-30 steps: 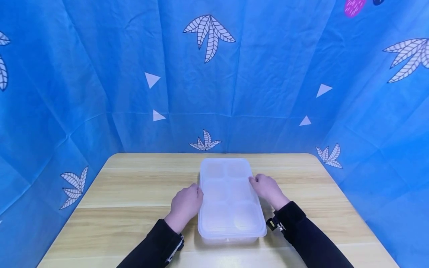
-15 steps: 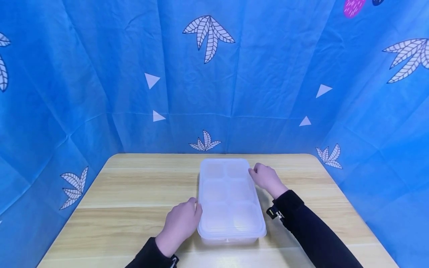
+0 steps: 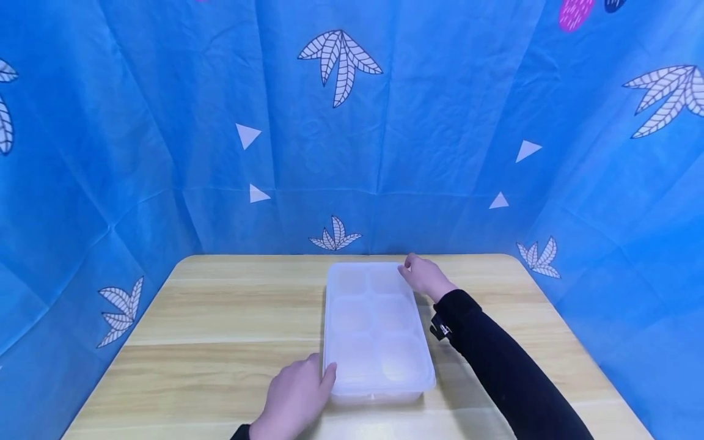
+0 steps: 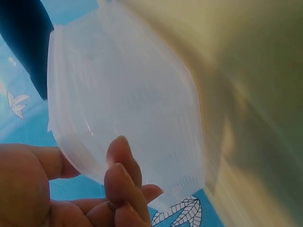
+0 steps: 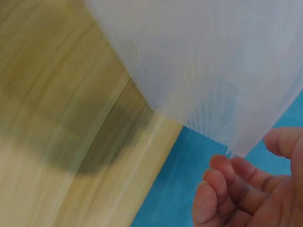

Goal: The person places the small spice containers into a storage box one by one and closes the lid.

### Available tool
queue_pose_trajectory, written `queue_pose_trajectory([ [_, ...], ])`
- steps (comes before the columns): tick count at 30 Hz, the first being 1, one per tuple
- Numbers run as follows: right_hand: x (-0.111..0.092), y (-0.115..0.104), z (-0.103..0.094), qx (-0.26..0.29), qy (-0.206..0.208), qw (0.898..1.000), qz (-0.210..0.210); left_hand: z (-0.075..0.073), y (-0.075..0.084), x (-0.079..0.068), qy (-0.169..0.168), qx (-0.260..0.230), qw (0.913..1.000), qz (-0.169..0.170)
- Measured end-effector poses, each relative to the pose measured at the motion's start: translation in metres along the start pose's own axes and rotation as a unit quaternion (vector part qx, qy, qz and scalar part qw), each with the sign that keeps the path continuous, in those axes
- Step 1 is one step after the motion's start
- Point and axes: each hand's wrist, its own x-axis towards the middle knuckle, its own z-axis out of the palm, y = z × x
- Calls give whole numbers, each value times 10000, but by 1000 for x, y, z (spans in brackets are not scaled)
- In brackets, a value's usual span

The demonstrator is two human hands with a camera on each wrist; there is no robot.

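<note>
A translucent white plastic food container (image 3: 374,394) with a flat lid (image 3: 379,330) stands on the wooden table; several compartments show faintly through the lid. My left hand (image 3: 295,394) is at its near left side, the thumb on the lid's edge. In the left wrist view, the curled fingers (image 4: 122,182) lie in front of the container's side wall (image 4: 142,94). My right hand (image 3: 428,278) is at the far right corner, thumb and fingertips at the lid's rim. Seen from the right wrist, the fingers (image 5: 220,182) curl just below that corner (image 5: 239,146).
The pale wooden table (image 3: 231,318) has rounded far corners. A blue cloth (image 3: 440,122) printed with white leaves and triangles hangs behind it and at both sides. Dark sleeves (image 3: 495,366) cover the forearms.
My left hand has slid along the container's left edge towards me. My right hand has moved away along the right edge to the far corner. The container has stayed nearly in place.
</note>
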Motion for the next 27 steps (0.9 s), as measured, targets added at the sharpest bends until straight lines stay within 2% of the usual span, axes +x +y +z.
queue_pose_trajectory([
  [6,7,0,5,134,-27,9999,25,7,-2,-3,60,-349,9990,274],
  [9,10,2,7,211,-58,9997,-56,8,-2,-2,25,-556,9980,306],
  [16,17,8,13,311,-311,9986,-284,9,-2,-1,-132,-960,9953,78],
  [27,17,12,15,360,-376,9982,-306,6,-7,0,116,-836,9964,95],
])
